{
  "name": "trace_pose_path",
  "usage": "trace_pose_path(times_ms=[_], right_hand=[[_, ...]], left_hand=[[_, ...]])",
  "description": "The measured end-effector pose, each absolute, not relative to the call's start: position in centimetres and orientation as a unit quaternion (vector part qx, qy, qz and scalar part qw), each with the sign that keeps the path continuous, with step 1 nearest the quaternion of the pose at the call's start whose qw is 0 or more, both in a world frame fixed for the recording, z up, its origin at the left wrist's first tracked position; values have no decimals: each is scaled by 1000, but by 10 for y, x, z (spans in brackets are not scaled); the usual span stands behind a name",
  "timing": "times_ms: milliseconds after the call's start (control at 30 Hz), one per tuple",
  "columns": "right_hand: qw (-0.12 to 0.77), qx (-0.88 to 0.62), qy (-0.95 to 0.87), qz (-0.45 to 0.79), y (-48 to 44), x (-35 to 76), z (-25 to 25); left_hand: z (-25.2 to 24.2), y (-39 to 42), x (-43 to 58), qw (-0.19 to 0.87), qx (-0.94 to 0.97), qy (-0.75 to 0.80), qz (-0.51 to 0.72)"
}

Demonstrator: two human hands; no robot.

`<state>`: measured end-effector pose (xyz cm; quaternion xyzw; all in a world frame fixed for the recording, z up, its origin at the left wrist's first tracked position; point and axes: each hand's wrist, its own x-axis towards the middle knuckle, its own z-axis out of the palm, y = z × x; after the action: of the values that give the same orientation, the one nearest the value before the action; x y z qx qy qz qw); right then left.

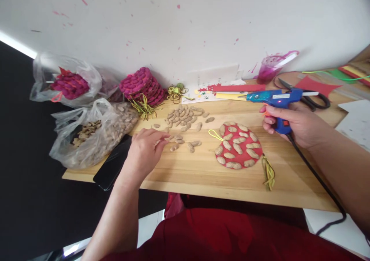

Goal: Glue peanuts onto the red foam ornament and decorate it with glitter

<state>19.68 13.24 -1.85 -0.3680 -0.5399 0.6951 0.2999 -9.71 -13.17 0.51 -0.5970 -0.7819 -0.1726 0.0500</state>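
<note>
My right hand (303, 126) is wrapped round the handle of a blue hot glue gun (274, 97), its nozzle pointing left above the table. Below the nozzle lies a red rounded felt piece (244, 151) covered with spaced peanuts, with a yellow loop at its upper left and a yellow-green tassel (268, 172) at its lower right. Over on the left, my left hand (147, 149) is at the edge of some loose peanuts (177, 138), thumb and fingertips drawn together. Whatever sits between those fingertips is mostly hidden. A bigger heap of peanuts (185, 116) lies just beyond.
Plastic bags of peanuts (95, 137) and a black phone (112, 164) are at the left. Stacked magenta peanut pieces (144, 85) stand behind. Black scissors (315, 101), a purple-stained cup (268, 70) and red paper strips (239, 88) line the back. The gun's cord (315, 176) hangs over the front edge.
</note>
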Motion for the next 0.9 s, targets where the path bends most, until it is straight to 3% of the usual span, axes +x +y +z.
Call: trace_pose_path(times_ms=[400, 900], right_hand=[[307, -385, -528, 692, 128, 194, -11], [300, -364, -519, 712, 129, 198, -16]], left_hand=[[5, -141, -102, 13, -556, -819, -139], [-10, -123, -86, 4, -605, -776, -180]])
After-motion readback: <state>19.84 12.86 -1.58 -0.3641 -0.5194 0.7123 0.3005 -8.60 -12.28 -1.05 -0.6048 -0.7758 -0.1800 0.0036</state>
